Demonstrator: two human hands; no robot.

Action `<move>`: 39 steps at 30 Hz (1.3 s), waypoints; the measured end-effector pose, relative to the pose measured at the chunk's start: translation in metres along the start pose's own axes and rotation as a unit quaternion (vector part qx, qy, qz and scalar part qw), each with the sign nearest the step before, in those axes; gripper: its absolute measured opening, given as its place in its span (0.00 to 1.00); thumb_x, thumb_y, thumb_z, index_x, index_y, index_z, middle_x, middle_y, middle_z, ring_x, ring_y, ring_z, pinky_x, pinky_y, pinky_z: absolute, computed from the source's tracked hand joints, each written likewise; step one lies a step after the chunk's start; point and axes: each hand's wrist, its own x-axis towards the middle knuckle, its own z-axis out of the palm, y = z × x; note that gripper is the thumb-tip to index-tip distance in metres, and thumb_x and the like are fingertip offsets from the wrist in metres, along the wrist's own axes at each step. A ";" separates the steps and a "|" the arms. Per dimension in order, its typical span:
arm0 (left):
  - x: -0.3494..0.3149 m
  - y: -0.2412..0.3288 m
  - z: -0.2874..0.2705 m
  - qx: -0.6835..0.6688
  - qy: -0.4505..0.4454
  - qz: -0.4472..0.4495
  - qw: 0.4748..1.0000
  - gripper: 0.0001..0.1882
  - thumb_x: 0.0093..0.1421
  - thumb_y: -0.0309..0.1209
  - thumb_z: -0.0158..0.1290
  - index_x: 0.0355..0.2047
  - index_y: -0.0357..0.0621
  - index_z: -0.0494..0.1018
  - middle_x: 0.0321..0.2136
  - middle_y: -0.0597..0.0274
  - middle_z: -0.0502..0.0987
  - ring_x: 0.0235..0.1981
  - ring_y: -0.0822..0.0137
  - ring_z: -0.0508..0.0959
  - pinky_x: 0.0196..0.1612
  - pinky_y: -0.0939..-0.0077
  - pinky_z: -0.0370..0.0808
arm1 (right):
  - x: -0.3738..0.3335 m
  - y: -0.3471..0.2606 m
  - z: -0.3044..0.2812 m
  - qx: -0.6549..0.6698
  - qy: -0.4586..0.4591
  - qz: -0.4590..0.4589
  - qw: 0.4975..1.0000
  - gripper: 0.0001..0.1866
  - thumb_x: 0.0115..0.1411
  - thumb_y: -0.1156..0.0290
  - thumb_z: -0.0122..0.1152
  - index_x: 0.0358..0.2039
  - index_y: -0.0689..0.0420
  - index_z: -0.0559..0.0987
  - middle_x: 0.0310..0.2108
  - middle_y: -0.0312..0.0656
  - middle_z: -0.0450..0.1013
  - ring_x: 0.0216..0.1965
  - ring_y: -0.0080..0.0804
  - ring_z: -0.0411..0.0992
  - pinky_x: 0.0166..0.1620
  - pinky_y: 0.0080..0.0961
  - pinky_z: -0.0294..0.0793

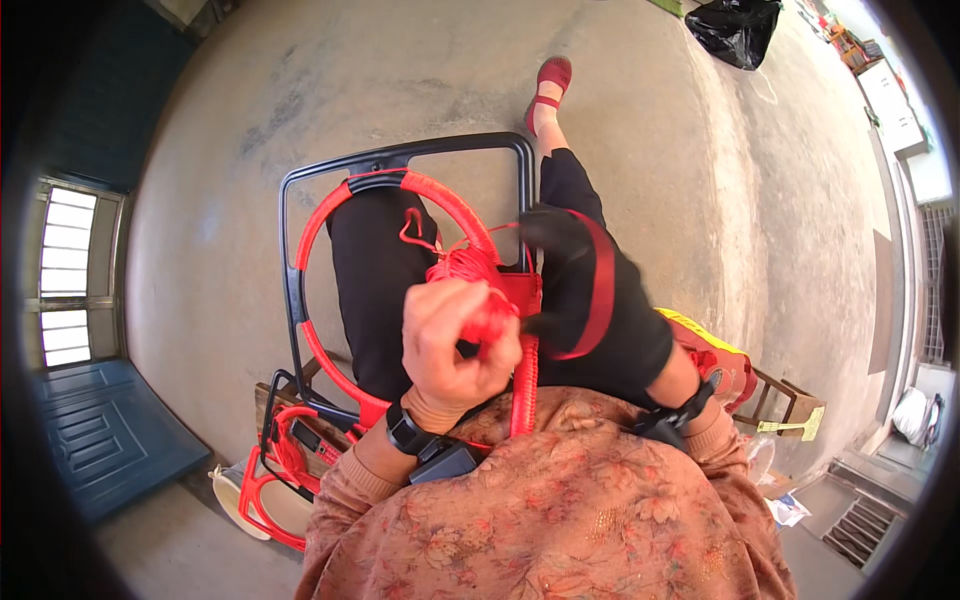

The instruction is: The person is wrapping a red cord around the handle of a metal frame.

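My bare left hand (455, 340) is closed around a bundle of red cord (468, 268) in front of my lap. My right hand (575, 280) wears a black glove with a red band across its back, and is blurred by motion. A strand of the cord runs from the bundle to the glove's fingertips, which seem to grip it. Across my legs lies a black frame (287, 215) with a round ring (322, 225) inside it. Red cord wraps most of the ring, with bare black gaps. A red-wrapped bar (526, 385) stands beside my left hand.
At lower left, another red-wrapped frame (262, 505) and a dark phone-like device (308, 432) lie by a wooden edge. To my right are a red bag with a yellow edge (735, 370) and a wooden stool (790, 405). A black plastic bag (735, 32) sits far right.
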 end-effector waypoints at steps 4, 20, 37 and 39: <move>0.002 0.001 0.000 -0.087 -0.009 -0.026 0.996 0.26 0.49 0.29 0.59 0.48 0.33 0.66 0.43 0.46 0.73 0.41 0.51 0.75 0.46 0.60 0.73 | 0.003 -0.001 0.013 -0.040 0.013 -0.112 0.993 0.22 0.45 0.74 0.68 0.44 0.58 0.75 0.49 0.47 0.71 0.51 0.45 0.69 0.52 0.34 0.69; -0.012 -0.013 0.012 -0.331 -0.039 -0.490 0.805 0.13 0.65 0.25 0.48 0.48 0.35 0.67 0.36 0.63 0.77 0.35 0.80 0.73 0.38 0.85 0.70 | -0.113 0.140 -0.077 0.282 0.154 0.395 0.861 0.12 0.55 0.72 0.56 0.39 0.61 0.76 0.29 0.36 0.74 0.33 0.27 0.73 0.41 0.27 0.72; -0.002 -0.005 0.016 -0.382 -0.038 -0.507 0.771 0.24 0.63 0.22 0.48 0.58 0.31 0.57 0.35 0.57 0.77 0.36 0.77 0.74 0.39 0.84 0.70 | -0.017 0.045 0.005 0.002 0.057 0.020 0.998 0.25 0.44 0.82 0.65 0.46 0.55 0.77 0.52 0.46 0.71 0.49 0.42 0.73 0.47 0.31 0.74; -0.001 -0.005 0.017 -0.393 -0.027 -0.508 0.766 0.24 0.63 0.22 0.48 0.58 0.31 0.56 0.35 0.57 0.77 0.36 0.77 0.74 0.39 0.84 0.70 | -0.018 0.045 0.006 -0.016 0.035 -0.026 0.999 0.23 0.44 0.82 0.64 0.44 0.56 0.77 0.52 0.46 0.71 0.47 0.40 0.74 0.45 0.31 0.75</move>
